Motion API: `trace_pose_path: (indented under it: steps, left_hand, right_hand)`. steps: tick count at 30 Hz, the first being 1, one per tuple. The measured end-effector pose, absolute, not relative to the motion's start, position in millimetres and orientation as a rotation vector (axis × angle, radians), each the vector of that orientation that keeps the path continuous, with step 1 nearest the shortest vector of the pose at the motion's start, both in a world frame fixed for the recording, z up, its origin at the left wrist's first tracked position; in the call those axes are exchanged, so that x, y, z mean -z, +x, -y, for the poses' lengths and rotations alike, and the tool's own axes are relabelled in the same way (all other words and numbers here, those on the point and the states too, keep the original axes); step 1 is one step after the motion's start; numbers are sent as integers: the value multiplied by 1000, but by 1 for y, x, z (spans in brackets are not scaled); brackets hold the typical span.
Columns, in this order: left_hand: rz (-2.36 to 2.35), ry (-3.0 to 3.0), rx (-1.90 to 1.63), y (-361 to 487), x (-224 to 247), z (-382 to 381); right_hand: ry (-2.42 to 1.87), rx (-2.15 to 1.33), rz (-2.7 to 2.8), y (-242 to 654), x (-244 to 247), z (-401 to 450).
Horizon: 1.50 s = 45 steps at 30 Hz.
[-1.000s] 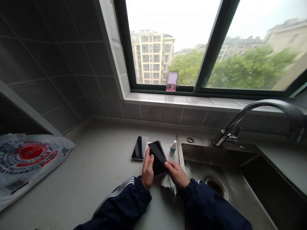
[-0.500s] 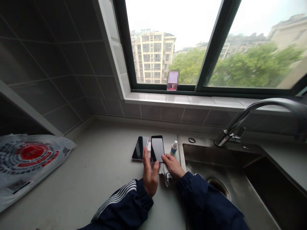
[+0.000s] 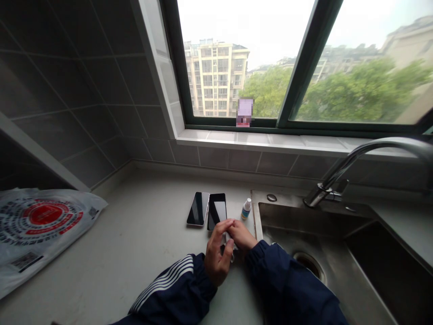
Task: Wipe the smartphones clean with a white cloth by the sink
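Two phones lie side by side on the counter, screens up: a phone with a light edge point(image 3: 198, 209) on the left and a black phone point(image 3: 216, 208) just right of it, its glass showing a pale reflection. My left hand point(image 3: 217, 253) is bent over the near end of the black phone, its fingertips meeting my right hand point(image 3: 241, 235). A crumpled whitish cloth point(image 3: 232, 245) is gripped between the hands, mostly covered by the fingers. A small white-capped bottle point(image 3: 246, 209) with a blue and yellow label stands beyond my right hand.
A steel sink point(image 3: 257, 221) with a curved faucet point(image 3: 333, 167) borders the counter point(image 3: 145, 234) on the right. At the left lies a white plastic bag point(image 3: 43, 225) with red print. A window point(image 3: 233, 67) and tiled sill are behind.
My right hand has let go of the black phone, which now lies slightly further left beside the other phone. My left hand has swung right and curled in against my right hand and the cloth.
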<state>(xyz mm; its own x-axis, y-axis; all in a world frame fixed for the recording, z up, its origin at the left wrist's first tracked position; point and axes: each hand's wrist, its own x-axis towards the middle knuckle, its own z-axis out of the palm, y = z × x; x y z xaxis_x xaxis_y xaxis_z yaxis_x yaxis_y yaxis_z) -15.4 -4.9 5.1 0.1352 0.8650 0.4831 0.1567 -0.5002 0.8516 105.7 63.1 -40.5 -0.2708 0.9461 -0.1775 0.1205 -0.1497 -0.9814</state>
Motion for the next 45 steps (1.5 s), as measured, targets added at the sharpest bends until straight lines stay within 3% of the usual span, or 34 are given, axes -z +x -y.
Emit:
trace_pose_path:
  steps: [16,31,40,45]
  left_hand:
    - [-912,1793,-1357,-16,-10,2]
    - [-813,1745,-1223,-14,-6,4]
    - [-1237,2142,-1461,-44,-10,-38]
    - [-1877,2116,-1216,-74,-5,-68]
  right_hand:
    - [-1244,-1422,1431,115,45,-50]
    - [-1186,-1341,1161,144,11,16]
    - [-1185,-1381,946,169,30,34]
    - [-1215,-1283,862,175,31,31]
